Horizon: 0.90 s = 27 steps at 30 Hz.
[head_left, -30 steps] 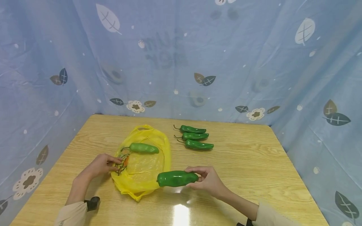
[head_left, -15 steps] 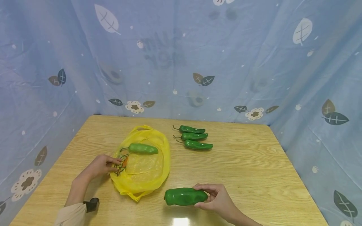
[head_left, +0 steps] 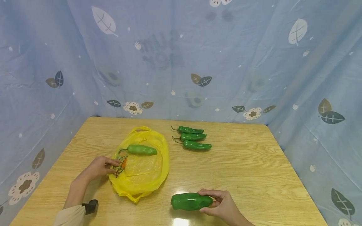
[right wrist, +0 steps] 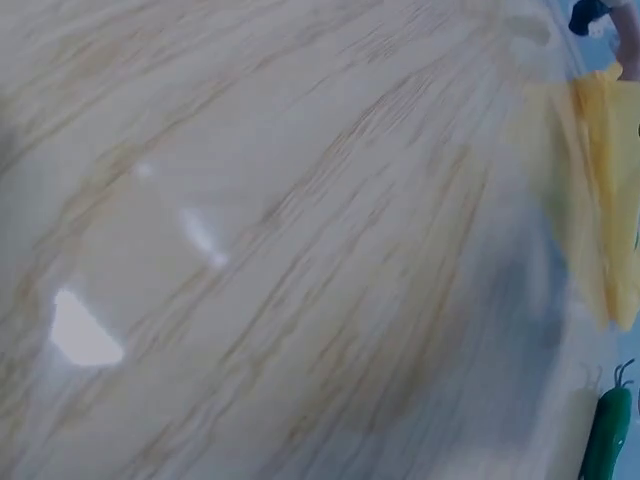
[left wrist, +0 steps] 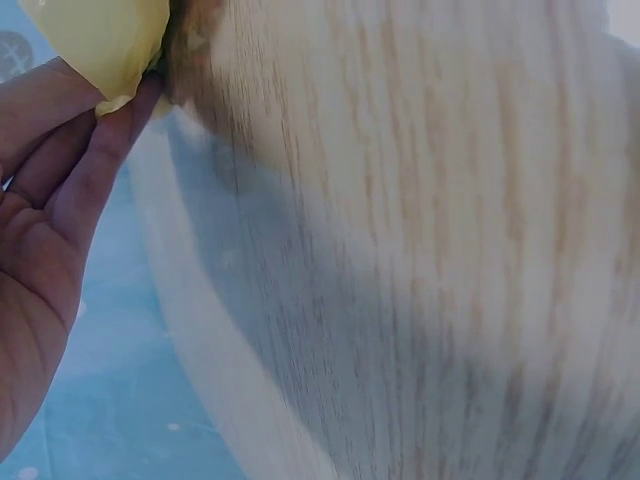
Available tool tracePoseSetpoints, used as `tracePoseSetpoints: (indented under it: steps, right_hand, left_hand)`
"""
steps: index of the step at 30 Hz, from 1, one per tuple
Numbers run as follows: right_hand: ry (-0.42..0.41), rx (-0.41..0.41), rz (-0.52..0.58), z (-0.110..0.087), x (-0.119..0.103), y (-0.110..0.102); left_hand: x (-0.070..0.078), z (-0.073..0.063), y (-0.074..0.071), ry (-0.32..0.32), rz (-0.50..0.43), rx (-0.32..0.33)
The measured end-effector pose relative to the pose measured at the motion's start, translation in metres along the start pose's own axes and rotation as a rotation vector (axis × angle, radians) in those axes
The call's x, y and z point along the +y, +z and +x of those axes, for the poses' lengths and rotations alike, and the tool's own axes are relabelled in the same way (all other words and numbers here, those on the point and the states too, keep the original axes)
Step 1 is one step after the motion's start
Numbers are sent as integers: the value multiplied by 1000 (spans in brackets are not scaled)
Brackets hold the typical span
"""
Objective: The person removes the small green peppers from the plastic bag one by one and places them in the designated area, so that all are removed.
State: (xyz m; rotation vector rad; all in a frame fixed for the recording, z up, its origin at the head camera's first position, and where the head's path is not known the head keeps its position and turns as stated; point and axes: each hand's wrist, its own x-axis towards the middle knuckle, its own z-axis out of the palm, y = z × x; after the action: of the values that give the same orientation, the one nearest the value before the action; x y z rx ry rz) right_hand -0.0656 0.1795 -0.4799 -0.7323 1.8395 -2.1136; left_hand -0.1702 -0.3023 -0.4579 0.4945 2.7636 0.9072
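A yellow plastic bag (head_left: 165, 161) lies spread on the table, and a paler green chili pepper (head_left: 141, 149) rests within its outline. At the bag's left edge, my left hand (head_left: 97, 168) pinches the film beside a printed patch. The left wrist view shows fingers (left wrist: 90, 175) meeting at the yellow film (left wrist: 105, 45). Near the table's front, right of the bag, my right hand (head_left: 222, 205) holds a thick, glossy green pepper (head_left: 188, 201) by its narrower end. The pepper lies sideways, its blunt end toward the left. The right hand is outside the right wrist view.
Three slim green chili peppers with curled stems lie in a stack of rows behind the bag's right side: a back one (head_left: 190, 130), a middle one (head_left: 193, 137) and a front one (head_left: 196, 145). A blue patterned curtain (head_left: 175, 62) borders the wooden table (head_left: 249, 157).
My right hand has drawn the thick green pepper away from the bag, toward the front edge and slightly right. My left hand stays at the bag's edge.
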Motion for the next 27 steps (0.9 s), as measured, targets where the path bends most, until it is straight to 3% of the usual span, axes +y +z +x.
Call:
tracePoseSetpoints:
  steps: [9, 27]
  right_hand:
    - [-51, -4, -111, 2, 12, -14]
    - [79, 66, -259, 33, 21, -44]
  left_hand:
    - [0, -1, 0, -2, -6, 9]
    - [0, 0, 0, 0, 7, 6]
